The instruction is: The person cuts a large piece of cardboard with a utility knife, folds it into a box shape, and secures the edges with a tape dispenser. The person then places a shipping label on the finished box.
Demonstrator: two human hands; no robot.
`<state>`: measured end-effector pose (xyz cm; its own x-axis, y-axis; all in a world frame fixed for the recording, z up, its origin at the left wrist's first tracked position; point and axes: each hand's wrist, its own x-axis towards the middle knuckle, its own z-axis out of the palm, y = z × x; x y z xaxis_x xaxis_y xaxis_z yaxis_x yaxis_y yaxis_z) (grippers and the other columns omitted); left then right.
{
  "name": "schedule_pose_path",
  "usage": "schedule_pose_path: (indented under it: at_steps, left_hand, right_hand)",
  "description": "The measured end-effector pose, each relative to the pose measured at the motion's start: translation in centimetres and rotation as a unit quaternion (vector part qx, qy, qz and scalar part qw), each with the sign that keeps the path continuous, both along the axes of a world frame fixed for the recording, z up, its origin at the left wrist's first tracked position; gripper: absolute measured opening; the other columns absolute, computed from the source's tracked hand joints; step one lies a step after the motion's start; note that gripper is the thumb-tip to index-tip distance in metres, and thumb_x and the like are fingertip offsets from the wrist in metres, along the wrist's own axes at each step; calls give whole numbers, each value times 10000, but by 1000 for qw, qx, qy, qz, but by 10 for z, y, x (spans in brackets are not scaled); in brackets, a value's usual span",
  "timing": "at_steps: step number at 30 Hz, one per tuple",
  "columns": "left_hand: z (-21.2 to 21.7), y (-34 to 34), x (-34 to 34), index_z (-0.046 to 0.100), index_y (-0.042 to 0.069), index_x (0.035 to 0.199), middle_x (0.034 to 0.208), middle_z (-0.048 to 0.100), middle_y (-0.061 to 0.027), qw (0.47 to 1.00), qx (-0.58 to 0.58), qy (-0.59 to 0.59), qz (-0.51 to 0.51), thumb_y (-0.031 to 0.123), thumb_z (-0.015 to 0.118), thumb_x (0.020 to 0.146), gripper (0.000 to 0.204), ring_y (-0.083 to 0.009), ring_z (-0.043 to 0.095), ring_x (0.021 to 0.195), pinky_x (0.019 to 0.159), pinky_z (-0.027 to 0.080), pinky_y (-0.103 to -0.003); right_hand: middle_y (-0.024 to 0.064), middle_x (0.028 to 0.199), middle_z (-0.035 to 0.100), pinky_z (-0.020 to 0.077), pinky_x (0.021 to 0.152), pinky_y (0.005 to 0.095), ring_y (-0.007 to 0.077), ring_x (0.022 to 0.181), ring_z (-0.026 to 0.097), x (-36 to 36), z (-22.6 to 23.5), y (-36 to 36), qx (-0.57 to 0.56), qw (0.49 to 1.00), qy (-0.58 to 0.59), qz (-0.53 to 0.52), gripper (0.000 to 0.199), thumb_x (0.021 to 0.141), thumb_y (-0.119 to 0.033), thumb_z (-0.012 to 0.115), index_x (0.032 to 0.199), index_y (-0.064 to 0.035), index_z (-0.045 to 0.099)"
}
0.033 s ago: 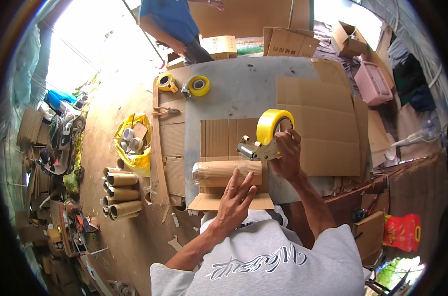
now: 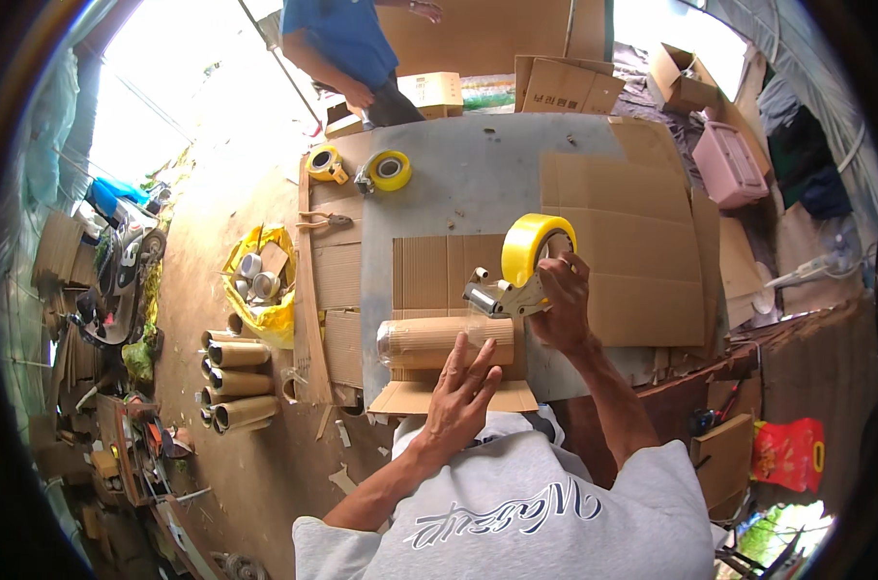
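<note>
My left hand [image 2: 463, 391] lies flat, fingers spread, on the right end of a rolled corrugated cardboard tube [image 2: 429, 340]. The tube rests across a flat cardboard sheet [image 2: 429, 271] at the near edge of a grey table [image 2: 478, 174]. My right hand [image 2: 560, 304] grips a tape dispenser [image 2: 502, 295] that carries a yellow tape roll [image 2: 536, 244]. The dispenser's front end sits at the tube's upper right edge.
Two more yellow tape dispensers [image 2: 323, 162] [image 2: 389, 171] lie at the table's far left, with pliers [image 2: 323, 220] nearby. A person in a blue shirt [image 2: 347, 39] stands at the far side. On the floor to the left are a yellow bag [image 2: 260, 285] and cardboard tubes [image 2: 236, 382]. A pink box [image 2: 729, 164] stands at the right.
</note>
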<state>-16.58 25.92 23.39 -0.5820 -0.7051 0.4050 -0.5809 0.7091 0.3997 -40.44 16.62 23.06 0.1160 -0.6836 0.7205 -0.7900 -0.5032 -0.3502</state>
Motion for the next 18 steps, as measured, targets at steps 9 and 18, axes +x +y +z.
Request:
schedule_pose_path:
  at_steps: [9, 18]
  left_hand:
    - [-17, -12, 21, 701, 71, 1257, 1655, 391, -151, 997, -31, 58, 27, -42, 655, 838, 436, -510, 214, 1555, 1234, 182, -648]
    - [-67, 7, 132, 694, 20, 1227, 1288, 694, -169, 954, 270, 5, -128, -29, 673, 839, 392, -361, 589, 1312, 1118, 485, -454]
  right_hand:
    - [111, 1047, 683, 301, 1161, 459, 255, 1084, 661, 15, 44, -21, -19, 992, 124, 0, 386, 729, -114, 724, 1097, -49, 629]
    - [100, 1085, 684, 296, 1144, 482, 254, 1117, 644, -5, 104, -24, -47, 972, 213, -88, 338, 783, -187, 661, 1093, -56, 635]
